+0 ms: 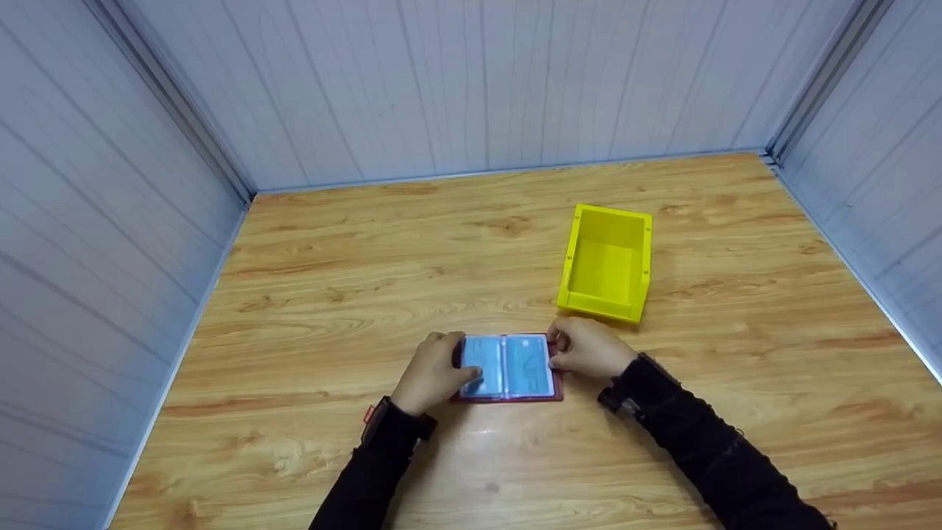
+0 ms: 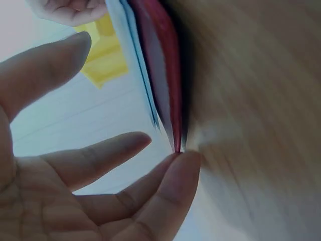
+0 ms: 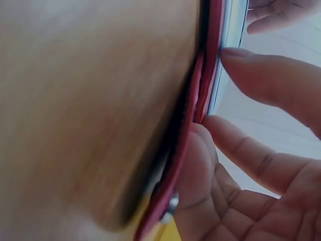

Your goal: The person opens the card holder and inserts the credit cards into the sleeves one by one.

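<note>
A card holder [image 1: 505, 368] with a red cover lies spread open, its clear sleeves showing bluish cards. My left hand [image 1: 434, 374] is at its left edge, the thumb over the left page. In the left wrist view that thumb [image 2: 60, 65] stands off the sleeves, while fingertips [image 2: 183, 170] touch the edge of the red cover. On the right side, my right hand [image 1: 592, 350] holds the cover's edge. Its thumb [image 3: 266, 75] presses against the side of the pages, and the fingers touch the cover and a red strap [image 3: 173, 175] with a metal snap.
A yellow bin [image 1: 607, 269] stands beyond my right hand on the wood-grain table [image 1: 353, 272]. Pale panel walls [image 1: 441, 88] enclose the table at the back and both sides.
</note>
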